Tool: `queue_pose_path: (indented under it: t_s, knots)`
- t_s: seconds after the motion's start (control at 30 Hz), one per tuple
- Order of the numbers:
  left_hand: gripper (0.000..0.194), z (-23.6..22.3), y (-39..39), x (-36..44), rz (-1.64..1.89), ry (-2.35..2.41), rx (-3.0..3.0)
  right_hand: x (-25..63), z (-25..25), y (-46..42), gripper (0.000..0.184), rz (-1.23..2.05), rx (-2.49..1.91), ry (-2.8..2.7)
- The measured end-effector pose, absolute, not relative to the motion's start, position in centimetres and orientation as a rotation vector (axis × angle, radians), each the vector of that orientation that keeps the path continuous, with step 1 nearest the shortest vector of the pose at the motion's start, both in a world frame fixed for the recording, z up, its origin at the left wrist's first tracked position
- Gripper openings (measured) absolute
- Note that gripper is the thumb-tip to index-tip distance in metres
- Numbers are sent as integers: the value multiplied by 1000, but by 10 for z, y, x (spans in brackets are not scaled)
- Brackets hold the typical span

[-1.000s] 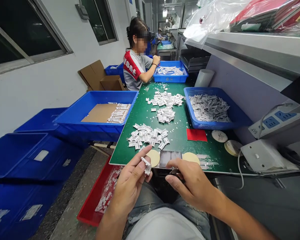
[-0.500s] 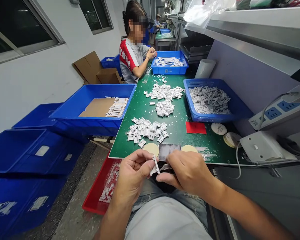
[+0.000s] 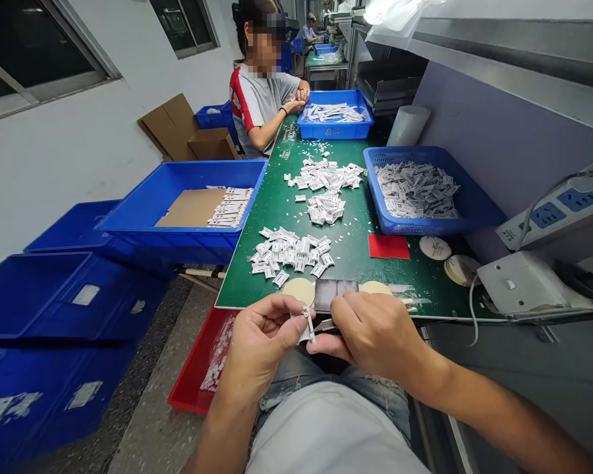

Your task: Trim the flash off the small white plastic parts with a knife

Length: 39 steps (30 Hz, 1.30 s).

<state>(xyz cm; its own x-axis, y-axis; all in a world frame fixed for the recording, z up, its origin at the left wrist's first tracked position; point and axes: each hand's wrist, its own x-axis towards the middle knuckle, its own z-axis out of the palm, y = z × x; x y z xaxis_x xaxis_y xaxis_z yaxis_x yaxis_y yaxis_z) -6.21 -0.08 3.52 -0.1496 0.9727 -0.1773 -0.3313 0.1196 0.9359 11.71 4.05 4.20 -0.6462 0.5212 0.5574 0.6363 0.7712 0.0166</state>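
Note:
My left hand (image 3: 259, 342) pinches a small white plastic part (image 3: 306, 324) just below the front edge of the green mat (image 3: 350, 247). My right hand (image 3: 373, 332) is closed around a small metal tool (image 3: 325, 325) whose tip meets that part. Both hands hover over my lap. A pile of the same white parts (image 3: 289, 255) lies on the mat just ahead of them, with two more piles (image 3: 326, 187) farther back.
A blue basket (image 3: 474, 210) of white parts stands at the right, a blue bin (image 3: 178, 230) with cardboard at the left, a red tray (image 3: 192, 388) below. A red card (image 3: 388, 247), round discs (image 3: 299, 289) and power sockets (image 3: 548, 217) lie nearby. Another person (image 3: 261, 99) works at the far end.
My hands have come together: the left one brought the white part to the right hand's tool. The view tilted down slightly.

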Motion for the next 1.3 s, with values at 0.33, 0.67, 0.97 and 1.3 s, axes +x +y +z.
queue_pose_path:
  t_s: [0.33,0.67,0.97,1.3]
  knots:
    - [16,35,-2,-62,1354,1185,761,119,35,39,50,-304,-873,-2430]
    - [17,31,-3,-62,1388,1215,823,118,31,36,50,-28,-785,-2353]
    - [27,27,-6,-54,1414,987,898,103,41,29,33,1548,-770,-1975]
    - [35,26,-8,-53,1409,1100,1020,94,30,32,60,61,-844,-2346]
